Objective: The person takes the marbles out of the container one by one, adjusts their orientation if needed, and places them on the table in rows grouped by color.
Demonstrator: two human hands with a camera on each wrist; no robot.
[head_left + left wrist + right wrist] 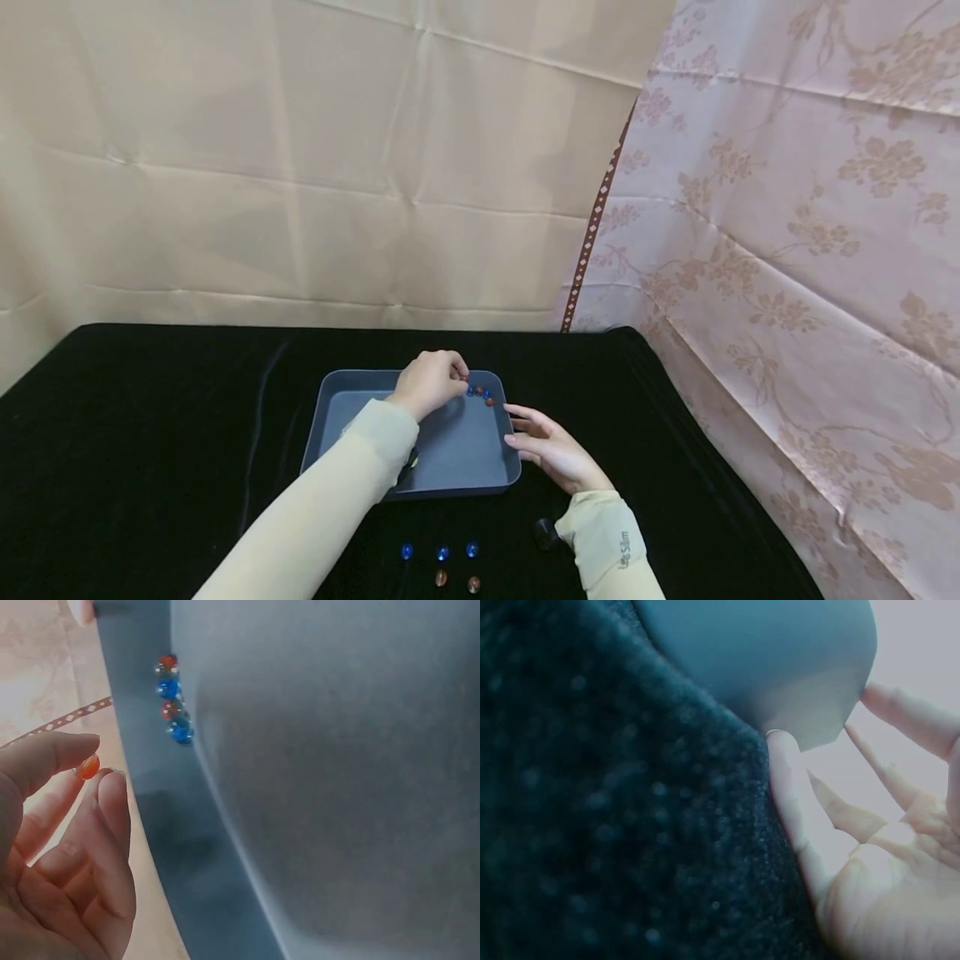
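My left hand [429, 385] reaches over the far right part of a grey-blue tray [459, 458]. Between thumb and fingertip it pinches an orange-red marble [88, 766], seen in the left wrist view. Beside that hand, blue and red marbles [169, 688] lie in an alternating row inside the tray, along its wall near the far right corner. At the tray's right side, my right hand [553, 448] has its fingers extended. Its fingertips touch the tray's outer wall [810, 712] in the right wrist view.
In front of the tray, three blue marbles [442, 552] lie in a row on the black cloth [165, 467]. Two brownish-orange marbles [441, 577] are nearer to me. A beige curtain [300, 167] hangs behind the table, and a pink floral one [795, 250] at the right.
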